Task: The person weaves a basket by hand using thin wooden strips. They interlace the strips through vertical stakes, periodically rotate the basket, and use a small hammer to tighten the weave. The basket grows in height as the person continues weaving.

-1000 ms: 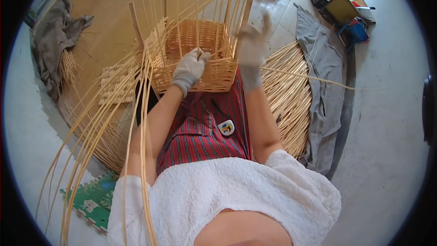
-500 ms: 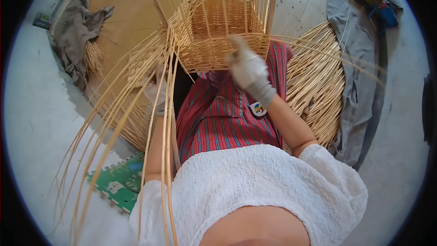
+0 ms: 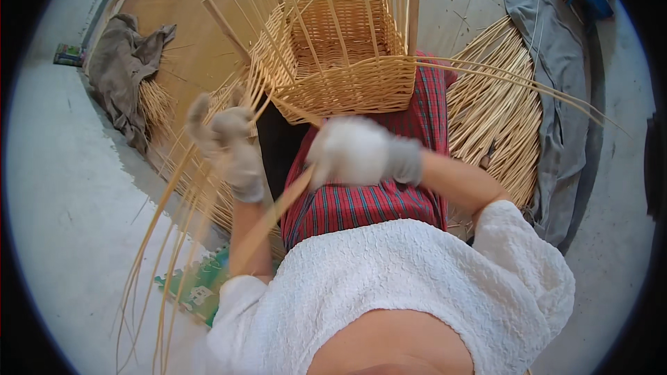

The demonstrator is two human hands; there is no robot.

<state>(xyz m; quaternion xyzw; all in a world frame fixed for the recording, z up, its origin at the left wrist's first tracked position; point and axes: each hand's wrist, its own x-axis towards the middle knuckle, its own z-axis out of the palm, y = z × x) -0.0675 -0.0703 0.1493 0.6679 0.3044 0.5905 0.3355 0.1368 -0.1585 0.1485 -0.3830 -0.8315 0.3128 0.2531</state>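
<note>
A woven wicker basket (image 3: 347,87) rests at my lap, with upright willow stakes rising from its rim and wooden posts at its corners. Just left of its near corner is my left hand (image 3: 226,142), in a pale work glove, its fingers raised and apart beside a bundle of loose willow rods (image 3: 182,215). In front of the basket, my gloved right hand (image 3: 354,153) is smeared by motion. Its fingers are closed around willow rods (image 3: 274,212) that run from near the basket corner down across my left forearm. The exact grip is blurred.
A large heap of willow rods (image 3: 497,111) lies on grey cloth (image 3: 566,118) at the right. Another grey cloth (image 3: 125,69) covers rods at the left. A green foam mat (image 3: 201,292) lies lower left. Long rod ends (image 3: 528,83) stick out right of the basket.
My right hand has moved from the basket's front wall down and left, now gripping rods. My left hand has come up from behind the rods, and some rods have swung across my lap.
</note>
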